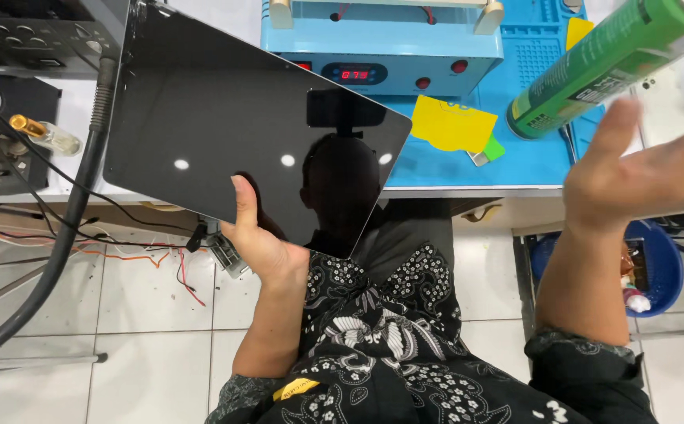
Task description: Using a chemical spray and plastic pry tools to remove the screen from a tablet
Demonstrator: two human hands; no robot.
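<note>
At the far left, on the white bench, lies a small glass bottle with a gold cap [43, 135], beside dark equipment [27, 35] from which a thick grey cable [59, 235] sweeps down over the tiled floor [153, 345]. Thin red and orange wires [165, 263] trail across the tiles below the bench edge.

Right of the cable, the left hand [259, 239] is clamped on the near edge of a large dark tablet [232, 118], thumb pressed flat on the glass and fingers hidden behind it. The tablet is tilted, its far left corner up by the equipment and its near right corner hanging over the person's lap in black and white patterned cloth [381, 330]. The screen is off and mirrors ceiling lights and a dark outline, and it covers much of the bench edge behind it.

Beyond the tablet stands a light blue heating machine with a red digit display [381, 55], set on a blue work mat [530, 149]. A yellow plastic card [453, 126] lies on the mat just right of the tablet's corner, with a small green piece [493, 149] touching it.

Further right, a green spray can [601, 63] lies slanted across the mat's far right. The right hand [632, 177] is raised near it with fingers spread apart, grasping nothing; the motion blur hides whether it touches the can. Below it, under the bench, sits a blue basin [660, 263].
</note>
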